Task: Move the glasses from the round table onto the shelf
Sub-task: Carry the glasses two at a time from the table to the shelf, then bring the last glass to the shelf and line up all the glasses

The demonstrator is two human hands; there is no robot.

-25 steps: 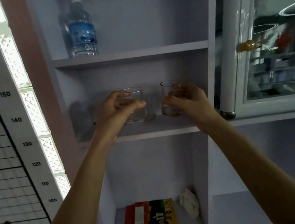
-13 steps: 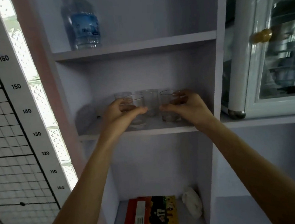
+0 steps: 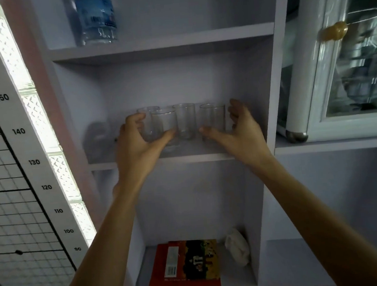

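I see four glasses (image 3: pixel 184 120) standing upright on the middle shelf (image 3: pixel 162 160), mid-frame. My left hand (image 3: pixel 138 144) is spread around the front-left glass (image 3: pixel 165 126), fingers loose, not clamped. My right hand (image 3: pixel 240 132) is open beside the right glass (image 3: pixel 213 120).

a home: height chart (image 3: pixel 13 134) beside a glass-door cabinet (image 3: pixel 346 62).
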